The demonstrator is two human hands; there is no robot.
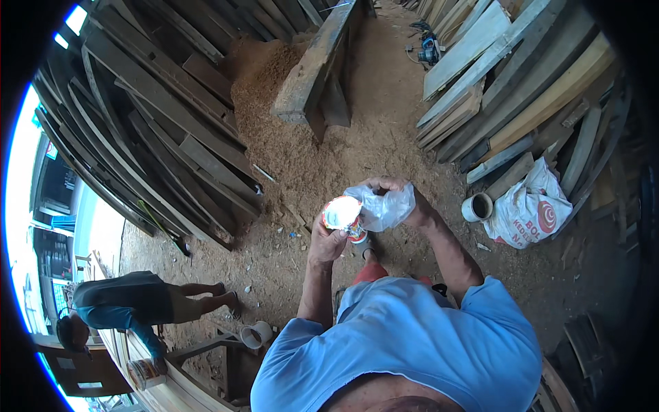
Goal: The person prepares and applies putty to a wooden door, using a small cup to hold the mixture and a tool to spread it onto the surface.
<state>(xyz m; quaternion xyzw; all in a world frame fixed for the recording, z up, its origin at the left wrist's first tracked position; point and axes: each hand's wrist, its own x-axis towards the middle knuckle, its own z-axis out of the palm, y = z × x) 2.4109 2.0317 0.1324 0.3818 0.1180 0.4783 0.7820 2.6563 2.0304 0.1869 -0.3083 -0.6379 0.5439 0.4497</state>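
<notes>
In front of my body, my left hand (pixel 327 242) grips a small can (pixel 342 212) with a colourful red-and-white label. Its top glares white, so I cannot tell whether it has a lid. Just under it another bit of red-and-white labelled surface (pixel 358 235) shows; I cannot tell whether it belongs to the same can. My right hand (pixel 390 184) is closed on a crumpled clear plastic bag (pixel 388 207), which hides most of its fingers. The bag touches or overlaps the can's right side. What the bag holds, if anything, is not visible.
Planks lean along the left (pixel 158 117) and right (pixel 522 89). A wooden bench (pixel 312 65) stands ahead beside a sawdust heap (pixel 264 75). At right are a pail (pixel 477 207) and white sack (pixel 528 209); a power tool (pixel 429 51) lies beyond. Left, another person (pixel 130 299) bends over boards.
</notes>
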